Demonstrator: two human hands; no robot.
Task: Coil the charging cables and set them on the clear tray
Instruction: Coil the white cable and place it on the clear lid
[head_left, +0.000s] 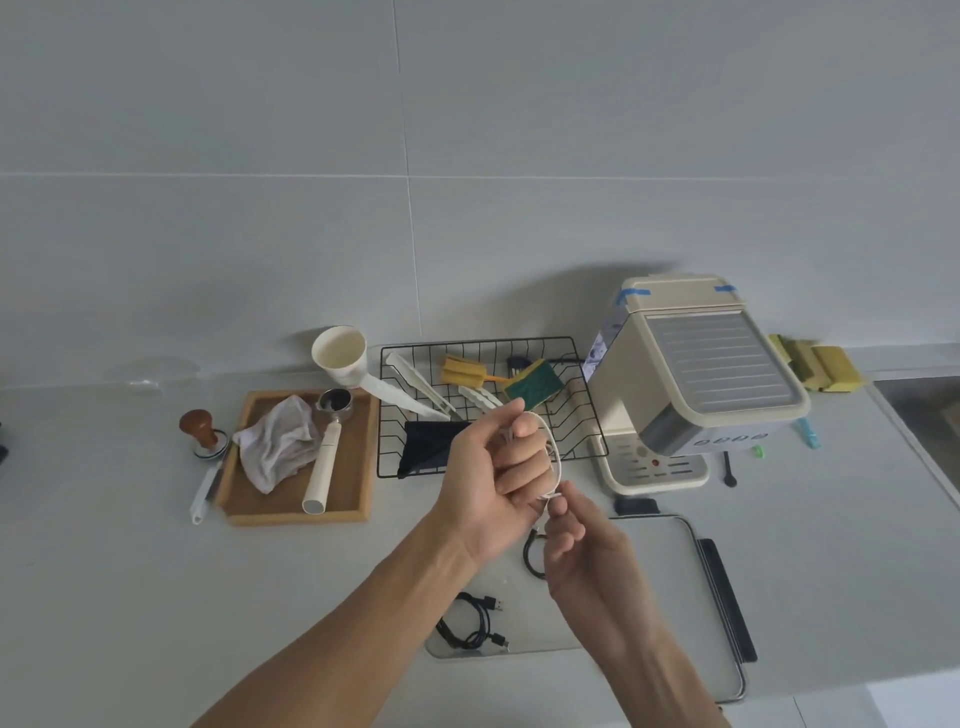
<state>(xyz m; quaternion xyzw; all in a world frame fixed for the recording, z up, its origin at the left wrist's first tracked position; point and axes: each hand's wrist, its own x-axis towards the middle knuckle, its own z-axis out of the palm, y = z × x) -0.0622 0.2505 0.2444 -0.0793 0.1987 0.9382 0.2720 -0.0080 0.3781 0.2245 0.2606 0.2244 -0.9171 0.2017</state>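
A white charging cable (555, 451) loops around the curled fingers of my left hand (493, 483), held above the counter in front of the wire rack. My right hand (571, 530) pinches the cable's lower end just below the loop. The clear tray (654, 561) lies on the counter under and to the right of my hands. A coiled black cable (470, 621) with its plugs showing rests on the tray's near left corner. A second black cable (531, 553) is partly hidden behind my right hand.
A black wire rack (582, 415) with sponges and brushes stands behind my hands. A cream coffee machine (691, 379) is at the right. A wooden tray (296, 512) with a cloth and portafilter sits at the left, beside a tamper (200, 426) and a paper cup (340, 353).
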